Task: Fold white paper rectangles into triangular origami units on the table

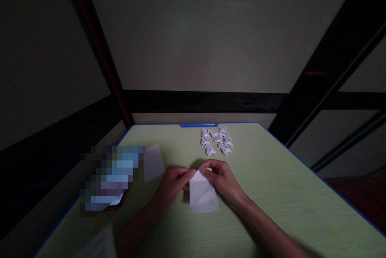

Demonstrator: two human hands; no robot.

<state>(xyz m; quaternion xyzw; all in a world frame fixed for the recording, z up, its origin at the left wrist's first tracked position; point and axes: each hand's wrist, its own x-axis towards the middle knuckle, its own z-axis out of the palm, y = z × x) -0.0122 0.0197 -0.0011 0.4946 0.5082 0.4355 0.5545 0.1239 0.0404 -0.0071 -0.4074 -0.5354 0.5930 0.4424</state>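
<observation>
From where I stand, both forearms reach in from the near side of the pale green surface (265, 177), angled toward each other so that the hands nearly meet in the middle. The left hand (175, 179) is turned inward, its thumb at the upper left corner of a white sheet of paper (203, 199); the right hand (222, 175) arches over the opposite corner with its thumb on top. The fingers of both hands are pinching the paper along its far end, where the edge rises to a creased point, while the near end hangs free toward the person. Some left fingers disappear beneath the sheet, and the right fingertips cover much of the fold, so its exact shape is hard to read. Beyond the hands sits a cluster of small folded paper pieces (218, 138), too crowded to count surely. To the left lies a second sheet (153, 163), beside a pixelated object (116, 179) with a dark red edge; I cannot tell its contents. A whitish patch (98, 246) is cut off at lower left.
</observation>
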